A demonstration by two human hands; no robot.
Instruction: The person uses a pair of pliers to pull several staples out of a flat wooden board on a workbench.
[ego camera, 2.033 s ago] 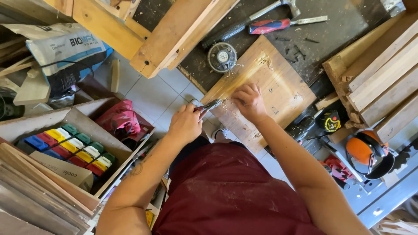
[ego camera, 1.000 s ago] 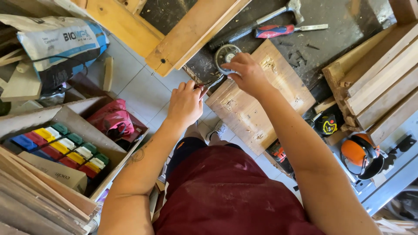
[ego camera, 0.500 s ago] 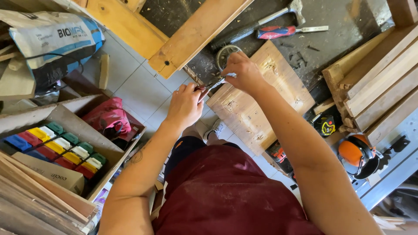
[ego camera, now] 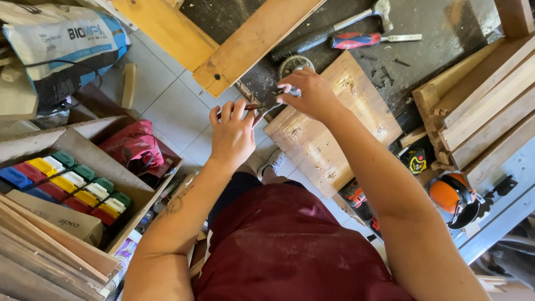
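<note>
My left hand (ego camera: 231,134) and my right hand (ego camera: 309,92) are both closed on a thin metal tool (ego camera: 266,107), and I cannot tell its kind. The left hand grips its dark end and the right hand pinches the silvery end. The hands meet at the far left corner of a wooden board (ego camera: 334,131) that lies on the dark workbench (ego camera: 446,28). A round metal disc (ego camera: 291,63) lies just beyond my right fingers.
On the bench are a hammer (ego camera: 334,30), a red-handled chisel (ego camera: 368,39) and loose nails (ego camera: 384,71). Wooden slats (ego camera: 485,106) are stacked right, near orange ear muffs (ego camera: 454,198) and a tape measure (ego camera: 415,161). A wooden beam (ego camera: 251,44), a sack (ego camera: 61,44) and a box of coloured blocks (ego camera: 67,184) lie left.
Both hands have moved away from my body along the board to its far corner near the round disc. They still hold the thin tool between them.
</note>
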